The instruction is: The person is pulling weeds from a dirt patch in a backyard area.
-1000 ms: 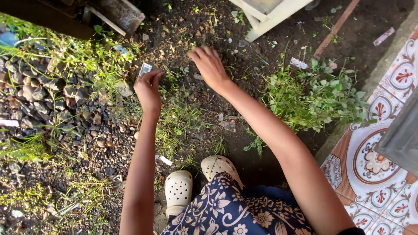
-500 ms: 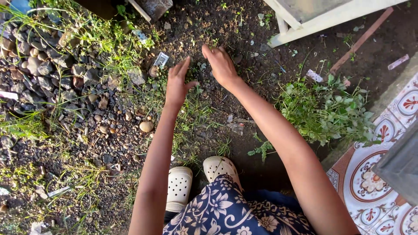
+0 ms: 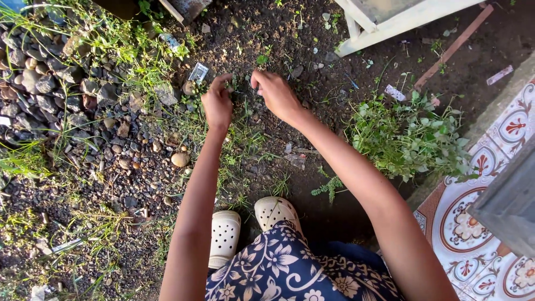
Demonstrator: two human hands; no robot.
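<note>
Growing low in the dark soil [image 3: 290, 33], a small weed [image 3: 234, 83] sits between the two hands, near the top middle of the view, and both hands are at it. The left hand [image 3: 217, 103] has its fingers curled, with thumb and forefinger pinched together on the small green leaves. The right hand [image 3: 276, 92] is just beside it, its fingers bent down to the ground at the same spot; whether they grip a stem or only press the soil cannot be told, because the fingertips are hidden. The two hands are close but not touching. Just left of the left hand lies a small silver wrapper [image 3: 198, 72] on the ground, and beyond it a bed of grey stones [image 3: 67, 95] with thin grass between them. A round pale pebble [image 3: 180, 159] lies near the left forearm. To the right of the right arm there is a heap of green leafy weeds [image 3: 409, 136], near a patterned tile floor [image 3: 490, 223] at the right edge. At the top stands a white wooden frame [image 3: 390, 19], well apart from the hands. Below, the person's two white clogs [image 3: 273, 212] stand on the soil, partly covered by blue cloth with white flowers [image 3: 284, 267]
</note>
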